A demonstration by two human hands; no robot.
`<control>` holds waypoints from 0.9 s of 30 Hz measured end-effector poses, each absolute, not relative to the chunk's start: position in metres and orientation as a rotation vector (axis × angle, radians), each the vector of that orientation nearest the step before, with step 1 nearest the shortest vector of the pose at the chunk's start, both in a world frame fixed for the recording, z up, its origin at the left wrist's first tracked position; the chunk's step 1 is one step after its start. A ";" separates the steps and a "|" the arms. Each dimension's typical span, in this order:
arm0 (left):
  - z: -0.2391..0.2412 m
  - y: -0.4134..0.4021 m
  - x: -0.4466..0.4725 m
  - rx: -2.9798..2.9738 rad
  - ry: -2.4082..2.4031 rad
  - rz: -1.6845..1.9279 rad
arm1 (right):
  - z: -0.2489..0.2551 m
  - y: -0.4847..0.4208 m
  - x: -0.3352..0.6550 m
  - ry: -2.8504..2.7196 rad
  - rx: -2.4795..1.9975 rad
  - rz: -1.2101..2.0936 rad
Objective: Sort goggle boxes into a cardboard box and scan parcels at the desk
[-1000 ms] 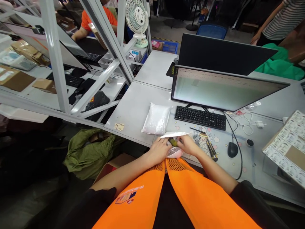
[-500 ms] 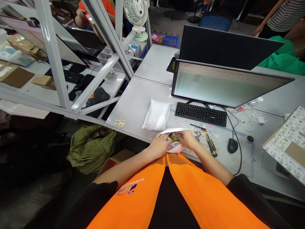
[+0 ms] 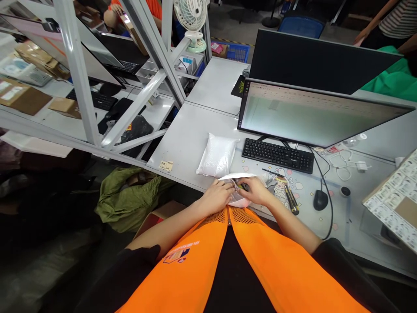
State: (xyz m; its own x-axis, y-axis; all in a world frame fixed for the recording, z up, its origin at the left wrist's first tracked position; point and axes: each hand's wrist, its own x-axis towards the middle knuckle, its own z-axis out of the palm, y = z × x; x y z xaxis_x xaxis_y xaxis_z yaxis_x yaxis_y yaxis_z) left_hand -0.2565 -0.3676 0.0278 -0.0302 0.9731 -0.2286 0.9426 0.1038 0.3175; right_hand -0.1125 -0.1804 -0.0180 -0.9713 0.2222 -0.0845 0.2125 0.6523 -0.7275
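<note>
At the front edge of the desk a white plastic mailer bag (image 3: 240,202) lies opened between my hands, close to my orange vest. My left hand (image 3: 218,195) is closed on the bag's left side, fingers curled over the edge. Reaching into the opening from the right, my right hand (image 3: 256,190) has its fingers bent together; what they grip is partly hidden. Something clear and crinkled with a dark greenish part shows inside the bag. Just beyond lies a second white mailer bag (image 3: 217,155), plump and closed.
A black keyboard (image 3: 278,155) sits under a lit monitor (image 3: 312,113). Right of my hands are a yellow-black utility knife (image 3: 291,200), a mouse (image 3: 320,200) with its cable and a label-covered carton (image 3: 395,195). A metal frame (image 3: 78,82) rises at left. Other people are farther back.
My right hand's fingers have moved deeper into the bag opening, and the green item there is now mostly covered. My left hand stays on the bag. The view has shifted slightly.
</note>
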 end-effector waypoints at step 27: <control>0.044 -0.379 -0.253 1.864 1.968 -0.003 | 0.007 -0.202 -0.129 -3.260 -0.778 0.729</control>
